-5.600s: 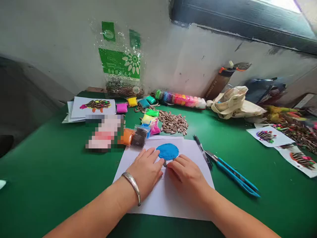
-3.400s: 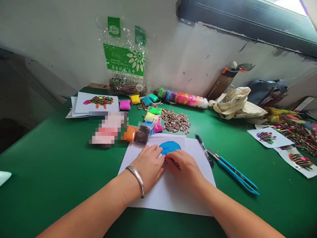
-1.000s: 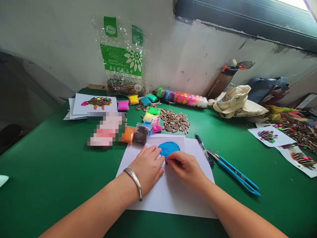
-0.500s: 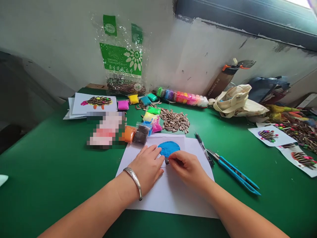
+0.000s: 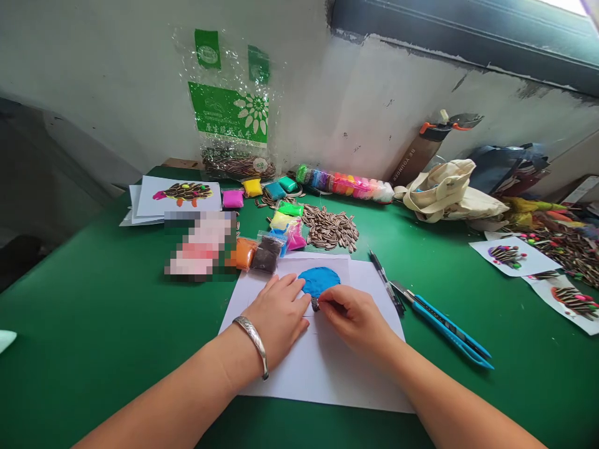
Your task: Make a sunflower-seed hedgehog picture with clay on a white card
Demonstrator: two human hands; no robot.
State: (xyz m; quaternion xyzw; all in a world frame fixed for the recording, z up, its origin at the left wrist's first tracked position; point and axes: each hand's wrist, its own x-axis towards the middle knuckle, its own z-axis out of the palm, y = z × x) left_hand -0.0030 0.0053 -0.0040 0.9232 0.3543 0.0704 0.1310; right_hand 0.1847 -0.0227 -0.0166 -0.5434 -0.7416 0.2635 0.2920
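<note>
The blue clay oval (image 5: 319, 281) lay on the white paper (image 5: 299, 374), its long axis running left to right. Just below the oval, the right hand (image 5: 319, 302) pinched a small dark lump (image 5: 315, 305); the left hand (image 5: 279, 318) lay flat at the oval's lower left, fingers extended. Beyond the oval, small packets (image 5: 267, 254) and a long clear pack (image 5: 345, 185) held coloured clay, and a printed bag (image 5: 229, 115) held seeds (image 5: 234, 167).

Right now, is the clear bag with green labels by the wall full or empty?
Partly filled: seeds lie along the bottom of the bag, and none show through its clear upper part.
</note>
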